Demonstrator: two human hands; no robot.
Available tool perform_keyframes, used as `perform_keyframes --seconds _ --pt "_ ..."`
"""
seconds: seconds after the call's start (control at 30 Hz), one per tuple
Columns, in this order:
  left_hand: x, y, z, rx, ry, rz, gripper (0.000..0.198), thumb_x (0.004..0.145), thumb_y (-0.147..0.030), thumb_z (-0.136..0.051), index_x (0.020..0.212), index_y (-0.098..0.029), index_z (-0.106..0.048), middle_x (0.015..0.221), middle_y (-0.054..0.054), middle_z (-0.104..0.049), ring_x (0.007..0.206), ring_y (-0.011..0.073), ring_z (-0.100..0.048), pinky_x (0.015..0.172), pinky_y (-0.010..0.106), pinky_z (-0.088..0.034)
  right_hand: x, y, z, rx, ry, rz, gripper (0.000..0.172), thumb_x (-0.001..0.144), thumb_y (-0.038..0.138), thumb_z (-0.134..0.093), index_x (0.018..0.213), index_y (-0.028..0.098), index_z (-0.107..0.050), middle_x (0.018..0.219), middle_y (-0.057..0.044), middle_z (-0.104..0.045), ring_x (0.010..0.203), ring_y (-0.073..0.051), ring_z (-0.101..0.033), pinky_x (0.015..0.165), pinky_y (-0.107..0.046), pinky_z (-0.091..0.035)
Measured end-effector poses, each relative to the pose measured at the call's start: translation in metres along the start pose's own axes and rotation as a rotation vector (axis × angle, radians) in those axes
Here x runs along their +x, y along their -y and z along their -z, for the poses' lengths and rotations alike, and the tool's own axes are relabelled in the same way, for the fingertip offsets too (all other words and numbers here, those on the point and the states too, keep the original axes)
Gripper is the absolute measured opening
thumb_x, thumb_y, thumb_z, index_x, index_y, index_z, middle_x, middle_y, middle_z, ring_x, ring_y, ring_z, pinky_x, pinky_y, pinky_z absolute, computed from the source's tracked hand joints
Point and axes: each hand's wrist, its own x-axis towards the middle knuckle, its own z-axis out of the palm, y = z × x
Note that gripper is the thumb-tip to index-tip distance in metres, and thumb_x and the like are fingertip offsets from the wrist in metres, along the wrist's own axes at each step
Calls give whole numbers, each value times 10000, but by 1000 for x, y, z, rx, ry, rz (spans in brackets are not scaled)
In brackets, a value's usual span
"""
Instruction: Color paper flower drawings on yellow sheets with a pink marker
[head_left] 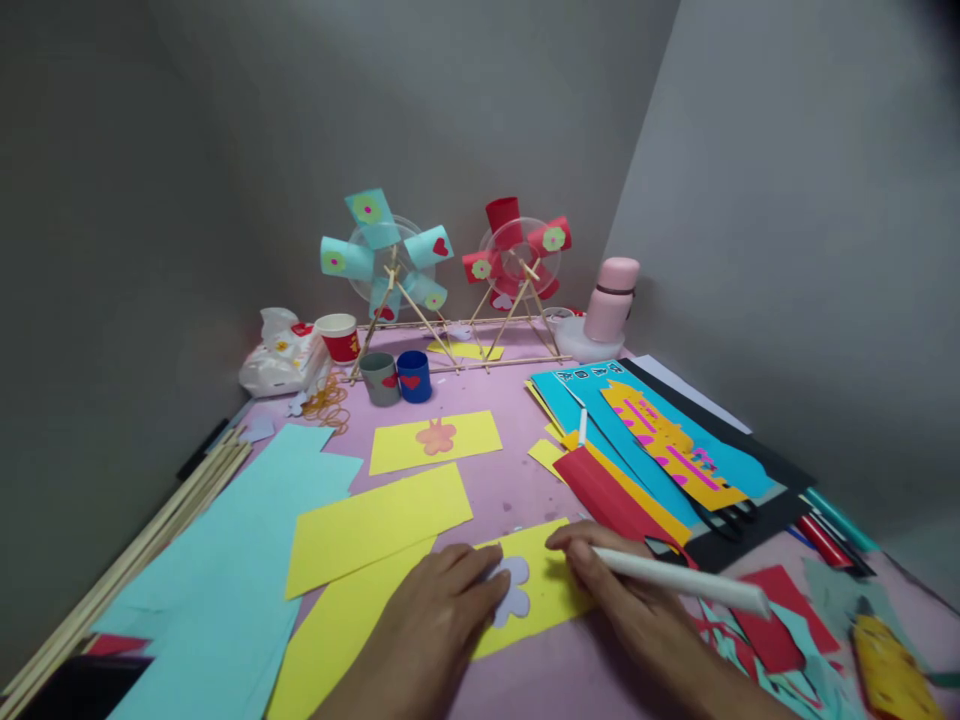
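My left hand (442, 610) lies fingers-down on a small yellow paper sheet (551, 590), pressing a pale lavender flower-shaped cutout (514, 590) flat against it. My right hand (619, 590) is closed around a white pen (682, 578) whose tip meets the yellow sheet just right of the flower. Both hands are at the near edge of a pink table (510, 480).
Larger yellow sheets (375, 525) and light blue paper (225, 560) lie to the left, with wooden sticks (127, 570) along the left edge. Stacked coloured papers (660, 440) and black scissors (731, 518) sit right. Two paper Ferris wheels (386, 260), cups and a pink bottle (611, 298) stand at the back.
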Motion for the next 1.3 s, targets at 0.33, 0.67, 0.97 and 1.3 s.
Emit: perform_keyframes --seconds 0.33,0.67,0.97,1.3 --pt "-5 8 -11 32 2 -24 376 801 -111 -596 1140 -271 -563 1182 -6 -627 987 205 -600 810 338 -485 32 -3 -35 29 3 -5 106 776 204 -463 674 219 -436 594 40 -483 565 -140 -466 514 -236 -368" --pt "-3 11 -13 18 32 -29 391 816 -116 -527 1175 -269 -537 1177 17 -619 994 196 -591 812 323 -464 32 -4 -36 -109 111 -40 109 808 209 -443 704 220 -413 601 45 -459 570 -150 -451 527 -253 -309" --pt "-9 11 -11 142 20 -72 416 818 -112 -533 1210 -251 -523 1242 62 -586 1053 231 -579 816 376 -488 27 1 -31 -59 78 -48 102 876 253 -443 793 219 -491 685 16 -546 625 -155 -510 536 -234 -385" --pt "-13 13 -11 57 -98 9 293 890 -221 -501 1168 -279 -574 1173 60 -596 1020 213 -580 811 353 -516 12 -4 -22 -201 198 283 231 880 198 -408 824 141 -624 673 -71 -674 581 -155 -623 559 -234 -444"
